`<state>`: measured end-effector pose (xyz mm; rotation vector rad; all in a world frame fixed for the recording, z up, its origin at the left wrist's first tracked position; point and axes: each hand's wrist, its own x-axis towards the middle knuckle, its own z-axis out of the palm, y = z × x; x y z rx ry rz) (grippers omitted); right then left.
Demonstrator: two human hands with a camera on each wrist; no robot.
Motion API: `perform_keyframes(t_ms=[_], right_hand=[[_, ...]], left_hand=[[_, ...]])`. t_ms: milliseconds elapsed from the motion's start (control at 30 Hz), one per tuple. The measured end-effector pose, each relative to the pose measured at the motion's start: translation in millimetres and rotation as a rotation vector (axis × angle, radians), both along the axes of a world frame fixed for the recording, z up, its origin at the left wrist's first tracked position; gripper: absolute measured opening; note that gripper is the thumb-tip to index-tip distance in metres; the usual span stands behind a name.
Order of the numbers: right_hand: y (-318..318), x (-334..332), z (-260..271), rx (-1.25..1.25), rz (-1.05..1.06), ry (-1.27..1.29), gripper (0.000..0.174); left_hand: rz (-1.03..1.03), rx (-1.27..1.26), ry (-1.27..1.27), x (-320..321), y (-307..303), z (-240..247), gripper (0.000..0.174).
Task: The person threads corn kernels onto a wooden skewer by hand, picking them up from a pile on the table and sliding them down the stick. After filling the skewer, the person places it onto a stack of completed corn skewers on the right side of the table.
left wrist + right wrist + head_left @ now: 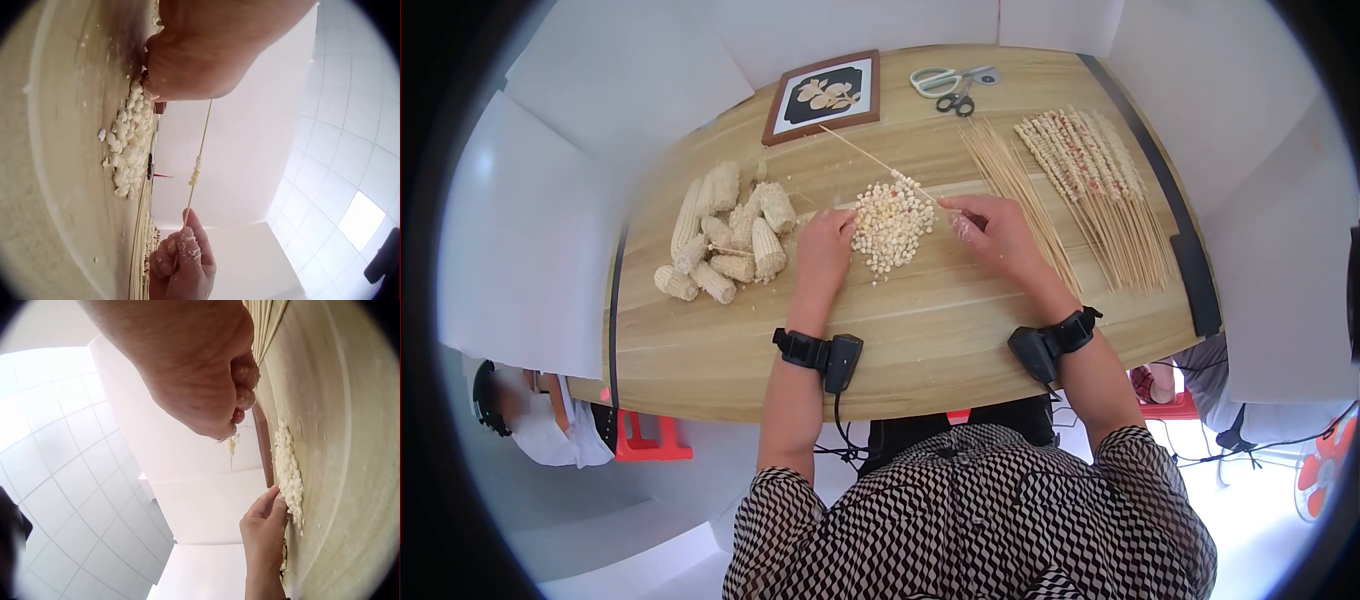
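My right hand (pixel 992 232) pinches one end of a thin wooden skewer (pixel 855 148) between thumb and fingers, with white bits stuck to the skin. The skewer slants up over a pile of corn kernels (pixel 890 235), and a few kernels (pixel 195 172) are threaded along it near the right hand. My left hand (pixel 824 245) is at the left edge of the pile, its thumb and fingertips close together among the kernels. Whether a kernel is between those fingertips I cannot tell.
Stripped and partly stripped corncobs (pixel 725 235) lie heaped at the left. A framed picture (pixel 822 97) and two pairs of scissors (pixel 940 82) are at the back. Bare skewers (pixel 1020 195) and kernel-threaded skewers (pixel 1090 165) lie at the right. Behind the table stand white partitions (pixel 850 25).
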<state>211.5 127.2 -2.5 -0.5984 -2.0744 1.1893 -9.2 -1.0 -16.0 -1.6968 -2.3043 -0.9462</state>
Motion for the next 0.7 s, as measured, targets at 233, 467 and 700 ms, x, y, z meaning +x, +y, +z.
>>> perform_keyframes(t_ms=[233, 467, 700], right_hand=[[-3.2, 1.2, 6.8, 0.038, 0.024, -0.032, 0.026], [-5.0, 1.8, 9.3, 0.019, 0.052, -0.028, 0.028], [-11.6, 3.1, 18.2, -0.009, 0.110, -0.061, 0.028]], left_hand=[[0.027, -0.046, -0.102, 4.1, 2.7, 6.9, 0.014], [0.051, 0.182, -0.612, 1.9, 3.5, 0.1, 0.009], [0.008, 0.558, -1.264, -11.2, 5.4, 0.6, 0.012]])
